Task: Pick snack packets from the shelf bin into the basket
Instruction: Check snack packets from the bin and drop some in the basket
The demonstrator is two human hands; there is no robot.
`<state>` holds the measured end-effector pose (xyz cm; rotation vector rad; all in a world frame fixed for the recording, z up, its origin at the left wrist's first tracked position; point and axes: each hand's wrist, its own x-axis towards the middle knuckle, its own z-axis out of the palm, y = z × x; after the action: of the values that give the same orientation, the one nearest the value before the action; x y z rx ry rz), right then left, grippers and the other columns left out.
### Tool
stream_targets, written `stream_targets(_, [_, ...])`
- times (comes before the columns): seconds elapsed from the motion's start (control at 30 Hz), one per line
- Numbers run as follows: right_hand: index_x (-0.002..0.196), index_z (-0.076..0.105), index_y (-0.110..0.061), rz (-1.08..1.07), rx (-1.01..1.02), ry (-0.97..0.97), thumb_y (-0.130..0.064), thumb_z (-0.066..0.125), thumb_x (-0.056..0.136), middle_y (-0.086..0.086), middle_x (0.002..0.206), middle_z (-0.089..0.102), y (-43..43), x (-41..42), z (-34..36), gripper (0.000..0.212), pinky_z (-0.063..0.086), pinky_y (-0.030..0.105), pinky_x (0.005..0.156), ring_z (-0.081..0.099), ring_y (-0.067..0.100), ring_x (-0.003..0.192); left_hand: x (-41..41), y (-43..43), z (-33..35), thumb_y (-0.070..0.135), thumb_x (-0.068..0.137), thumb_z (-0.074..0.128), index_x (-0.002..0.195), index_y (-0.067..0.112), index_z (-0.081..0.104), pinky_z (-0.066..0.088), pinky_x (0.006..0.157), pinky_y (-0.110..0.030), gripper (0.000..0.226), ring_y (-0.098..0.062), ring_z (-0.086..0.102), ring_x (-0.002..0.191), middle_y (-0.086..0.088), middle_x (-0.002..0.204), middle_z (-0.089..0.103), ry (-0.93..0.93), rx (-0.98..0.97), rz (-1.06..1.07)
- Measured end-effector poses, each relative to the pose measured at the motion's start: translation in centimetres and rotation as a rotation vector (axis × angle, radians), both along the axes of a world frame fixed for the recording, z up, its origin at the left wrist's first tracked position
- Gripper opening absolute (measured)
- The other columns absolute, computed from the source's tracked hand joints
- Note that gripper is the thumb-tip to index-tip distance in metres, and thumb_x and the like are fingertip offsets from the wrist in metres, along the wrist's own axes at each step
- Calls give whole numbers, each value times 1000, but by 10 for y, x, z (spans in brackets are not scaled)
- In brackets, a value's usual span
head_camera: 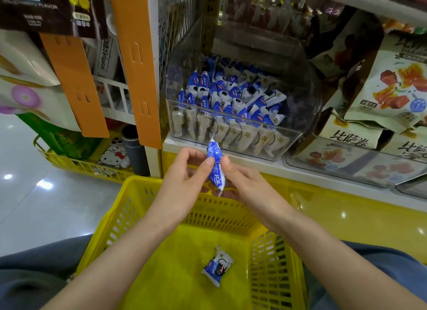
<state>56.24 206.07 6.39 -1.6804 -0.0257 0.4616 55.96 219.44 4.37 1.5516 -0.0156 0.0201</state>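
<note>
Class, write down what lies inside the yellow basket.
On the floor of the basket lies one blue-and-white snack packet. The left arm and right arm cover parts of its floor and walls, so anything beneath them cannot be seen.

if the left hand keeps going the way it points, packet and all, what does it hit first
Probably the white shelf edge under the clear bin: the left hand, pinching the packet, points up and forward at it. Depth is unclear, so it might meet the bin's front first.
</note>
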Motion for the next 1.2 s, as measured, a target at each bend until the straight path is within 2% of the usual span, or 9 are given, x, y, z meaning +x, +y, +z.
stream_targets(0.1, [114,61,-3,-37,38,11,-31,47,93,19,108,67,0,1,1,38,51,32,85,64,32,99,-1,0,1,24,91,51,88,26,56,50,59,-17,6,-1,58,69,18,79,64,-44,10,-22])
stream_targets(0.2, [118,56,-5,-73,92,13,-25,46,95,15,102,69,0,2,0,32,52,35,85,65,27,92,-1,1,2,21,91,52,91,28,57,50,62,-16,9,-4,59,75,10,91,63,-81,35,-33])
stream_targets(0.37, [117,55,-10,-43,106,-9,-20,45,96,4,94,69,1,1,-2,26,54,19,69,65,9,78,2,8,0,12,92,52,97,28,53,54,70,-26,16,-11,63,84,8,97,63,-151,257,-7])
stream_targets(0.5, [119,48,-16,-60,-27,-79,-18,61,87,10,107,66,6,1,-9,35,52,22,79,64,15,88,0,11,-2,3,90,47,94,36,44,45,62,-8,33,3,60,77,17,89,60,-212,454,49])
stream_targets(0.63, [108,48,-24,-125,-252,-265,-26,77,72,-13,95,62,5,3,-13,46,48,11,72,58,-4,80,2,10,4,11,97,40,87,30,56,52,64,-20,26,-6,64,76,6,85,67,-39,191,6])
stream_targets(0.77, [102,50,-25,-111,-360,-399,-34,79,65,-10,92,65,3,1,-13,48,50,17,69,62,2,79,0,5,9,19,92,50,99,17,60,56,68,-26,12,-8,66,74,2,84,69,30,71,-63])
stream_targets(0.97, [93,56,-32,-57,-222,-341,-19,73,77,-15,89,66,2,4,-5,27,51,25,76,62,5,81,5,9,15,15,93,51,96,13,58,53,56,-17,8,-1,66,66,1,80,69,96,-75,71])
stream_targets(1.07, [103,56,-21,-157,-77,-282,-17,71,77,-5,95,69,1,5,-4,31,52,27,79,65,10,86,5,10,18,23,87,58,101,17,58,52,57,-15,15,-1,67,68,2,85,70,165,-113,35])
stream_targets(1.2, [106,50,-18,-230,-24,-290,-18,64,83,-1,98,68,-2,5,-3,27,53,19,69,65,8,85,4,9,19,24,82,65,102,24,60,43,53,-6,21,10,62,67,7,86,68,182,-33,-47])
